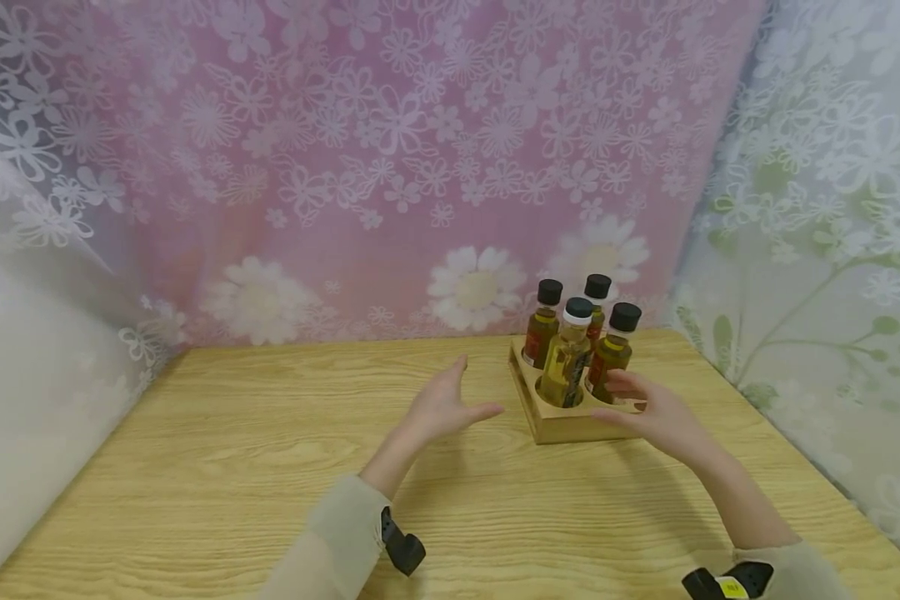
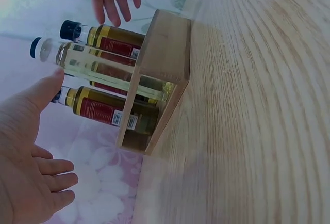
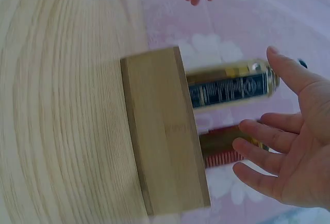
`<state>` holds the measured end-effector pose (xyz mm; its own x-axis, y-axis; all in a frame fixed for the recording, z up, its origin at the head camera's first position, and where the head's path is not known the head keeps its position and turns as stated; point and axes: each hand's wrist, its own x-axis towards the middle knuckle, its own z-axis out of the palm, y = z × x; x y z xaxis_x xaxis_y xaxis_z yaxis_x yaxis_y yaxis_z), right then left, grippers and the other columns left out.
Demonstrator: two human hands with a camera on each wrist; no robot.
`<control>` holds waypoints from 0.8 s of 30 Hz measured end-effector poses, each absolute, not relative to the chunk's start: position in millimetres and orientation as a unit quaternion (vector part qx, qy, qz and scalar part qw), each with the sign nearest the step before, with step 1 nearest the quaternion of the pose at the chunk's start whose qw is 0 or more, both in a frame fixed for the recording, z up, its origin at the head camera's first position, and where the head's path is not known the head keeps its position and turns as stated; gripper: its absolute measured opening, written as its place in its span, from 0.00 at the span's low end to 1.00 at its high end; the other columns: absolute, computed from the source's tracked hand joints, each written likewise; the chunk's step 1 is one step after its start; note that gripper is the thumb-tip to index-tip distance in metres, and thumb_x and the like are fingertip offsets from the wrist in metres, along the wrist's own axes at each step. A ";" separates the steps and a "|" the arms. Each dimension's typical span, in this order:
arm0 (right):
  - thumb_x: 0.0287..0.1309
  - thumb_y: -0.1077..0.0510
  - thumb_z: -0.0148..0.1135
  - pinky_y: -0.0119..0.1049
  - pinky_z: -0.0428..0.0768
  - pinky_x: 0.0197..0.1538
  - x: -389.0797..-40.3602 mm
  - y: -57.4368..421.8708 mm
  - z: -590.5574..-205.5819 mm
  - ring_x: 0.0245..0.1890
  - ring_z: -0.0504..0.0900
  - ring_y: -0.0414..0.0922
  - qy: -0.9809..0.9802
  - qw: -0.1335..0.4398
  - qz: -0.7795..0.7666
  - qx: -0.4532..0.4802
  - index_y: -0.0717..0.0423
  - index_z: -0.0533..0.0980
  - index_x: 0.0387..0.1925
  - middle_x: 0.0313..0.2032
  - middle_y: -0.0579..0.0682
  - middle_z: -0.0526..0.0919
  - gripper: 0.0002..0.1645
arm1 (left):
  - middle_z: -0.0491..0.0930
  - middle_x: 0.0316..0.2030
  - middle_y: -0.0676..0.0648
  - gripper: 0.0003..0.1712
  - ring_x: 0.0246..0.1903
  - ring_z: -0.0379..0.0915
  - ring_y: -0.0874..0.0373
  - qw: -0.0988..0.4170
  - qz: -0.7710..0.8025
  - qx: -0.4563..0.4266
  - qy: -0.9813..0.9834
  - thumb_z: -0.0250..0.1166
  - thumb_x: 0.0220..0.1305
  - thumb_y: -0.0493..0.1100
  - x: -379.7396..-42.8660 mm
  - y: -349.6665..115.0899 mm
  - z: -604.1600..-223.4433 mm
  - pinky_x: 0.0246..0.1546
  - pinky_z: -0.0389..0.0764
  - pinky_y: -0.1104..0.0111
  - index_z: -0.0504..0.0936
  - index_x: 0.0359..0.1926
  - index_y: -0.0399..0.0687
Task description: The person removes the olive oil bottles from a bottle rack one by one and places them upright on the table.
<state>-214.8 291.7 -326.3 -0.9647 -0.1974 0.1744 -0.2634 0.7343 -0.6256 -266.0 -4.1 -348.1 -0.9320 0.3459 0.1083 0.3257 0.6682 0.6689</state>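
A wooden bottle rack [image 1: 577,430] stands on the right part of the table and holds several black-capped bottles upright in round holes. The front bottle [image 1: 565,367] has pale yellow contents and a white collar under its cap. Darker bottles with red labels stand around it, such as the rear left bottle [image 1: 542,335] and the right bottle [image 1: 610,357]. My left hand [image 1: 444,407], fingers spread, is left of the rack and apart from it. Close to the rack's front right corner, my right hand [image 1: 662,418] has loosely bent fingers and holds nothing; contact cannot be told.
The wood-grain table [image 1: 270,467] spreads left and in front of the rack. Behind it hangs a pink floral curtain [image 1: 390,167]. A pale curtain [image 1: 832,292] runs along the right edge, and a white one [image 1: 37,350] along the left.
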 end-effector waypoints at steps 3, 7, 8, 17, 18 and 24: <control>0.59 0.47 0.61 0.59 0.68 0.52 -218.7 308.1 -326.9 0.55 0.68 0.65 -0.932 0.050 0.341 0.112 0.72 0.54 0.65 0.56 0.70 0.69 0.45 | 0.58 0.67 0.43 0.57 0.64 0.56 0.45 0.025 0.387 0.185 0.903 0.66 0.50 0.65 -269.2 1.7 -350.3 0.61 0.61 0.53 0.49 0.72 0.44; 0.60 0.45 0.59 0.60 0.69 0.50 -227.8 329.0 -329.5 0.56 0.65 0.67 -0.936 0.043 0.338 0.091 0.73 0.47 0.67 0.56 0.73 0.66 0.49 | 0.59 0.66 0.43 0.53 0.64 0.57 0.46 0.037 0.416 0.194 0.888 0.66 0.54 0.61 -276.2 9.3 -356.3 0.60 0.62 0.54 0.50 0.71 0.42; 0.60 0.46 0.59 0.60 0.69 0.51 -230.1 333.6 -330.9 0.56 0.64 0.68 -0.936 0.041 0.337 0.088 0.73 0.46 0.67 0.57 0.73 0.65 0.50 | 0.59 0.67 0.43 0.53 0.64 0.56 0.46 0.042 0.421 0.195 0.885 0.66 0.54 0.60 -278.1 11.5 -358.1 0.60 0.62 0.54 0.51 0.71 0.42; 0.58 0.46 0.61 0.66 0.61 0.54 -248.5 360.0 -354.3 0.60 0.52 0.73 -0.941 0.001 0.324 0.094 0.75 0.37 0.67 0.62 0.77 0.53 0.58 | 0.60 0.66 0.41 0.51 0.63 0.58 0.46 0.061 0.425 0.196 0.881 0.66 0.55 0.57 -289.1 34.0 -369.5 0.60 0.63 0.55 0.52 0.70 0.40; 0.58 0.46 0.61 0.66 0.60 0.54 -250.4 361.3 -357.0 0.60 0.51 0.74 -0.941 -0.007 0.325 0.096 0.74 0.36 0.67 0.62 0.78 0.52 0.58 | 0.61 0.65 0.40 0.51 0.62 0.59 0.46 0.061 0.424 0.196 0.882 0.67 0.54 0.57 -289.9 37.2 -370.3 0.60 0.63 0.55 0.53 0.70 0.40; 0.58 0.46 0.61 0.66 0.59 0.55 -259.9 362.2 -368.2 0.60 0.50 0.75 -0.935 -0.039 0.335 0.107 0.76 0.35 0.67 0.62 0.79 0.50 0.59 | 0.60 0.65 0.39 0.54 0.62 0.59 0.45 0.081 0.420 0.191 0.884 0.68 0.52 0.59 -293.5 53.0 -375.0 0.59 0.64 0.55 0.52 0.70 0.38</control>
<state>-259.9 362.2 -368.2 -0.9743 -0.2251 -0.0006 -0.1734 0.7523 -0.6355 -293.5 53.0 -375.0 -0.9140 0.4054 0.0167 0.2690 0.5746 0.7730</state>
